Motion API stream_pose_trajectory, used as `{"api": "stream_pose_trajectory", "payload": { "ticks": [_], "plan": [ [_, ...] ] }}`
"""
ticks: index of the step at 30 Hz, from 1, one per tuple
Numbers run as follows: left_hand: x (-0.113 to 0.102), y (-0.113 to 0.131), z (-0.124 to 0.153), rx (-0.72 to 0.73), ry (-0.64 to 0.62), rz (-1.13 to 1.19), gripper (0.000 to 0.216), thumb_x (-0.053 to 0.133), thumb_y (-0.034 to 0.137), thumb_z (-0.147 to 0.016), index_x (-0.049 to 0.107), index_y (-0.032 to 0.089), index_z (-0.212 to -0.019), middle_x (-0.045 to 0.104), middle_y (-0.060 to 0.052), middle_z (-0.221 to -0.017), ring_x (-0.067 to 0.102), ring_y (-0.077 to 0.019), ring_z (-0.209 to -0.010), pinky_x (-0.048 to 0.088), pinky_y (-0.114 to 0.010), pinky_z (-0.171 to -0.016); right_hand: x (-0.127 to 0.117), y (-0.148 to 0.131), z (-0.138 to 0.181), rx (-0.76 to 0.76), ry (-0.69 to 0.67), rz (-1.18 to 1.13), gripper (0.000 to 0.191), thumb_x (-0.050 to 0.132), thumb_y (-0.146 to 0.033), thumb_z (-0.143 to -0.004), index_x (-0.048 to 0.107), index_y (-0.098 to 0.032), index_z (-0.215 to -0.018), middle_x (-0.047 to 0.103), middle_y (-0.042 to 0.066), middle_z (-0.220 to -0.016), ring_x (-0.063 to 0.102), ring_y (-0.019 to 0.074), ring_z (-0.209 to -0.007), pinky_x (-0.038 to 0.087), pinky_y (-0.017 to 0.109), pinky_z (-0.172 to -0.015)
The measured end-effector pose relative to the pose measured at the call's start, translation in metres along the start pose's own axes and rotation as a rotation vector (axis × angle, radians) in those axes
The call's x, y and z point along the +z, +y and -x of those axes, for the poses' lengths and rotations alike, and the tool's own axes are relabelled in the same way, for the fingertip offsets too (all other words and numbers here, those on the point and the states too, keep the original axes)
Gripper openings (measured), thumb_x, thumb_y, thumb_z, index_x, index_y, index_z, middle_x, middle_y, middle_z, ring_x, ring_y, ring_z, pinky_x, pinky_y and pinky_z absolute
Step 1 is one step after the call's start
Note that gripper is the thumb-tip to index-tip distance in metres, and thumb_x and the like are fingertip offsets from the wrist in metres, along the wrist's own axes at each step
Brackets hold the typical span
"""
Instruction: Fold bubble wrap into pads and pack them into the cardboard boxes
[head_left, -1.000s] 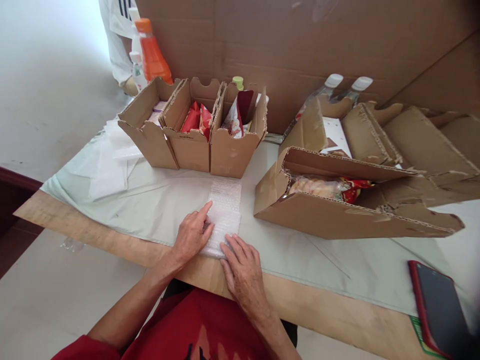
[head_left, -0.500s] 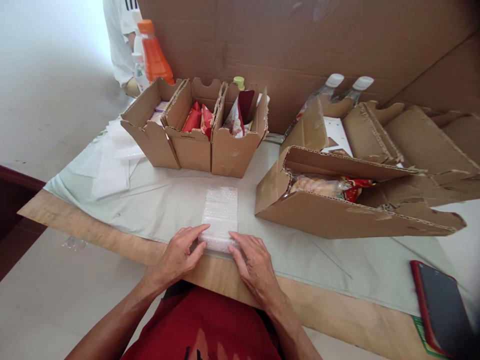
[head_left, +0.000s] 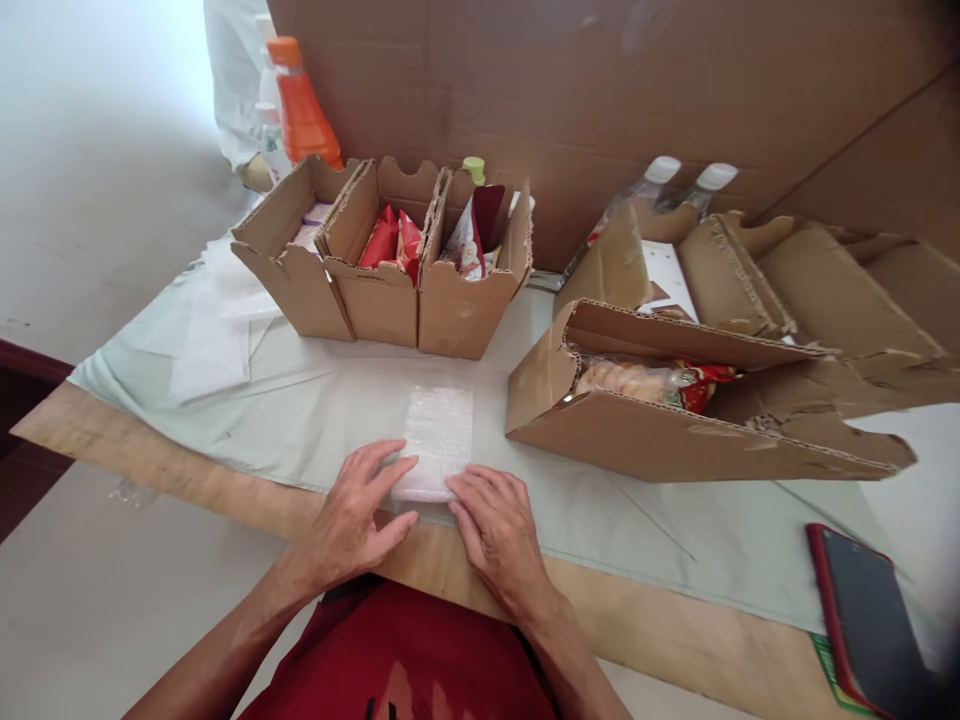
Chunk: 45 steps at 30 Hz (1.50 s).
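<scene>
A small sheet of clear bubble wrap [head_left: 439,435] lies flat on the pale green cloth, its near end folded over into a thicker edge. My left hand [head_left: 364,505] is at the sheet's left side, open, with fingers and thumb apart and the fingertips touching or just beside the wrap. At the near right corner, my right hand [head_left: 495,525] grips the folded edge between its closed fingers and thumb. Whether anything is inside the fold cannot be made out.
Cardboard bins [head_left: 457,310] with snack packets stand behind the wrap. A long cardboard bin [head_left: 675,445] holding bagged food lies to the right. More white wrap sheets [head_left: 214,350] are at the left, an orange bottle [head_left: 304,110] behind, a phone [head_left: 870,600] at the right edge.
My left fingers have spread, and the thumb has come off the wrap. My right fingers have moved slightly left and closed onto the near corner. The near edge looks more folded over.
</scene>
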<state>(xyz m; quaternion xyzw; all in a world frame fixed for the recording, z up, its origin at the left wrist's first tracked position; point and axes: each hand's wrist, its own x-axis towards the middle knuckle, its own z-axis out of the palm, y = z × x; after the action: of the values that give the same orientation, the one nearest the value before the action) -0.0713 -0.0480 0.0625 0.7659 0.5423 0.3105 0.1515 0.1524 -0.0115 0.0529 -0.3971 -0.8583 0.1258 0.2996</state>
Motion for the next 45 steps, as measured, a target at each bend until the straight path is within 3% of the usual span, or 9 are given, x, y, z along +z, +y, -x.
{"api": "stream_pose_trajectory", "payload": {
  "ticks": [3,7,13,21,28,32,36,41,45],
  "plan": [
    [-0.004,0.003,0.002,-0.012,-0.082,0.107,0.043,0.053,0.016,-0.096,0.054,0.023,-0.138,0.071,-0.009,-0.111,0.064,-0.0235,-0.104,0.052,-0.043,-0.096,-0.01,-0.001,0.002,0.039,-0.03,-0.091,0.021,0.051,-0.018,-0.102,0.066,-0.021,-0.115,0.075,0.005,-0.103,0.067,0.0217,-0.097,0.049,0.038,-0.086],
    [0.007,-0.006,-0.013,-0.159,-0.033,0.039,0.038,0.051,0.021,-0.097,0.057,0.019,-0.134,0.07,-0.005,-0.089,0.063,-0.0202,-0.078,0.054,-0.038,-0.08,-0.012,-0.003,0.004,0.073,0.084,0.009,0.03,0.052,-0.02,-0.101,0.062,-0.023,-0.129,0.07,0.01,-0.12,0.064,0.0255,-0.112,0.048,0.041,-0.092],
    [0.015,-0.014,-0.027,-0.228,0.077,-0.025,0.036,0.054,0.029,-0.096,0.06,0.018,-0.13,0.069,-0.011,-0.106,0.063,-0.0254,-0.096,0.054,-0.044,-0.088,0.007,0.004,-0.009,-0.021,-0.067,0.127,0.034,0.054,-0.018,-0.097,0.062,-0.022,-0.13,0.065,0.012,-0.136,0.053,0.0315,-0.132,0.042,0.05,-0.103],
    [0.014,0.008,-0.001,-0.74,0.212,0.856,0.069,0.071,0.042,-0.085,0.047,0.015,-0.144,0.061,-0.017,-0.137,0.064,-0.0267,-0.121,0.054,-0.043,-0.102,0.008,0.01,-0.017,0.216,0.047,-0.155,0.026,0.054,-0.029,-0.1,0.068,-0.024,-0.121,0.074,0.008,-0.113,0.067,0.0243,-0.105,0.053,0.039,-0.09],
    [0.02,0.027,-0.013,-0.86,0.032,1.257,0.08,0.084,0.044,-0.071,0.055,0.017,-0.141,0.071,-0.008,-0.105,0.066,-0.0184,-0.095,0.055,-0.03,-0.089,-0.012,-0.002,0.01,0.324,0.018,-0.295,0.028,0.059,-0.039,-0.098,0.067,-0.025,-0.12,0.071,0.009,-0.116,0.066,0.0252,-0.107,0.053,0.041,-0.094],
    [0.03,0.037,-0.008,-0.797,0.071,1.235,0.072,0.086,0.047,-0.071,0.062,0.02,-0.134,0.07,-0.007,-0.112,0.065,-0.0168,-0.094,0.055,-0.024,-0.084,-0.019,0.002,0.029,0.533,0.062,-0.583,0.062,0.066,-0.049,-0.092,0.048,-0.022,-0.145,0.062,0.016,-0.137,0.066,0.0271,-0.117,0.057,0.04,-0.093],
    [0.035,0.041,-0.009,-0.618,-0.066,1.189,0.066,0.082,0.05,-0.079,0.061,0.024,-0.136,0.072,-0.009,-0.115,0.069,-0.0207,-0.097,0.058,-0.027,-0.084,-0.047,0.006,0.036,0.62,-0.015,-0.903,0.047,0.065,-0.052,-0.093,0.06,-0.02,-0.127,0.075,0.011,-0.106,0.074,0.0221,-0.09,0.061,0.03,-0.072],
    [0.001,0.061,-0.06,-0.066,-0.075,0.693,0.061,0.069,0.045,-0.091,0.05,0.032,-0.147,0.064,-0.011,-0.139,0.06,-0.0313,-0.129,0.053,-0.046,-0.108,-0.151,0.024,0.038,0.549,0.143,-0.544,0.029,0.074,-0.052,-0.087,0.075,-0.026,-0.101,0.076,0.007,-0.088,0.072,0.0212,-0.073,0.057,0.029,-0.057],
    [-0.014,0.089,-0.128,0.294,0.066,0.234,0.064,0.064,0.025,-0.091,0.043,0.028,-0.152,0.052,-0.012,-0.151,0.045,-0.0337,-0.144,0.043,-0.057,-0.117,-0.235,0.049,0.028,0.52,0.511,-0.22,0.03,0.083,-0.053,-0.078,0.08,-0.03,-0.097,0.077,0.01,-0.083,0.071,0.0208,-0.069,0.042,0.036,-0.048]
  ]
}}
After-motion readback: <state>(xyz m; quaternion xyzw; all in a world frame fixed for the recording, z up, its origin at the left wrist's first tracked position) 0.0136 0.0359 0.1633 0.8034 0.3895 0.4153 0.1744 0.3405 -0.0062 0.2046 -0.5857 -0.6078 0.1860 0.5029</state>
